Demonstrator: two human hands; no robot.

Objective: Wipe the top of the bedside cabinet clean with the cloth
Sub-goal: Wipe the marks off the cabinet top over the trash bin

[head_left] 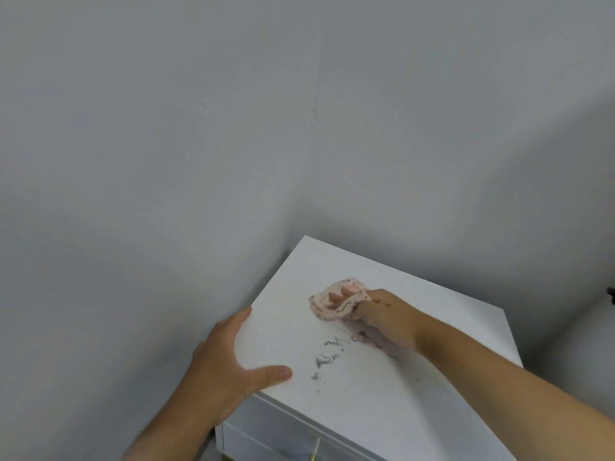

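The white bedside cabinet (332, 261) stands in a room corner, its top filling the lower right of the head view. A pink speckled cloth (327, 309) lies bunched on the middle of the top. My right hand (386, 319) is closed on the cloth and presses it onto the surface. Grey smears of dirt (327, 356) lie on the top just in front of the cloth. My left hand (229, 367) grips the cabinet's near left corner, thumb lying on the top and fingers over the left edge.
Grey walls (166, 144) meet in a corner right behind the cabinet, close to its left and back edges. A drawer front with a thin gold handle (314, 450) shows below the top's front edge. A small dark object (611, 296) sticks in at the right frame edge.
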